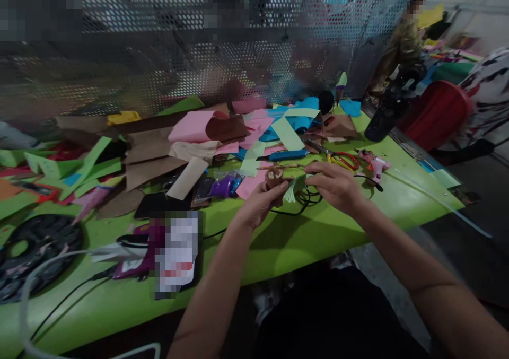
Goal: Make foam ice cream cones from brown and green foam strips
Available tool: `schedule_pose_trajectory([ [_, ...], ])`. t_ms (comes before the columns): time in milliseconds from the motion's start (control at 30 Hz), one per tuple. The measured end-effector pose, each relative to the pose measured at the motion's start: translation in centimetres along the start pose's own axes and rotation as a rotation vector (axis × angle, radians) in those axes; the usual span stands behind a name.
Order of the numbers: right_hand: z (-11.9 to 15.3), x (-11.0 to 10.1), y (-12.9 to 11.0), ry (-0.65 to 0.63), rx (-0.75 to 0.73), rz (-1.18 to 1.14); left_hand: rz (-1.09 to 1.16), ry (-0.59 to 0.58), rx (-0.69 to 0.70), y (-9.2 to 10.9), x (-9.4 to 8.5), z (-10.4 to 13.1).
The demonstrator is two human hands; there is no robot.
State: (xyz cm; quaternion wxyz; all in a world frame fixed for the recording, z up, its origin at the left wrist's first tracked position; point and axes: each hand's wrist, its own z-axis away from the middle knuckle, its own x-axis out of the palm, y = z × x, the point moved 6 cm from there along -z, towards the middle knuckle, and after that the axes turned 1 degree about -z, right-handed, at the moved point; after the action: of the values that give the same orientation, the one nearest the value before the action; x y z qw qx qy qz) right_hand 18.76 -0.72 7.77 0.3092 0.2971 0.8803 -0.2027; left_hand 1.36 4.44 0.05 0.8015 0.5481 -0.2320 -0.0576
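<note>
Near the middle of the green table, my left hand (260, 202) is closed around a small brown rolled piece (274, 176) with a pale centre. My right hand (334, 185) pinches a light green fringed paper strip (295, 188), which hangs between the two hands beside the brown piece. Just beyond my fingers lies a thin stick (282, 166). Scissors with red and yellow handles (345, 160) rest past my right hand, and a pink glue gun (376, 167) is to its right. A blue cutter (288, 155) lies behind the stick.
Coloured paper scraps (194, 125) cover the back of the green table (222, 258). A phone (178, 253), a purple device (139, 253) and a black round tray (40, 247) are at the left. Black cable loops under my hands. A dark bottle (382, 120) stands right; people are beyond.
</note>
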Motion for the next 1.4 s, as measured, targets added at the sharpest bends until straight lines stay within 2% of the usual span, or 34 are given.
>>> schedule_pose_trajectory([
  [100,-0.1,0.9,0.4,0.072,0.076,-0.104,0.037,0.044,0.000,0.0,-0.2,0.0],
  [233,-0.3,1.8,1.2,0.144,0.276,-0.422,0.139,0.137,-0.021,0.0,-0.7,-0.2],
  [367,-0.5,2.8,2.0,0.114,0.438,-0.752,0.225,0.146,-0.072,-0.1,-0.6,0.0],
  [467,-0.7,3.6,2.3,0.077,0.516,-0.883,0.247,0.117,-0.094,-0.2,-0.4,0.2],
  [633,-0.9,4.1,2.3,0.097,0.565,-0.953,0.173,0.079,-0.056,-0.4,-0.2,0.1],
  [800,-0.1,3.8,2.3,0.218,0.634,-0.839,0.021,0.050,0.154,0.9,0.3,0.1],
  [900,0.3,3.8,2.3,0.243,0.701,-0.763,-0.058,0.050,0.241,1.4,0.6,0.3],
  [1033,0.3,3.8,2.0,0.225,0.697,-0.777,-0.083,0.100,0.250,1.1,0.4,0.1],
  [1167,-0.1,3.9,1.7,0.095,0.606,-0.887,0.021,0.168,0.119,0.2,-0.1,-0.2],
  [1233,-0.4,3.8,1.7,0.046,0.564,-0.899,0.085,0.157,0.065,0.0,0.0,-0.1],
  [1400,-0.9,3.4,1.7,0.043,0.456,-0.853,0.151,0.087,-0.021,-0.2,0.6,0.3],
])
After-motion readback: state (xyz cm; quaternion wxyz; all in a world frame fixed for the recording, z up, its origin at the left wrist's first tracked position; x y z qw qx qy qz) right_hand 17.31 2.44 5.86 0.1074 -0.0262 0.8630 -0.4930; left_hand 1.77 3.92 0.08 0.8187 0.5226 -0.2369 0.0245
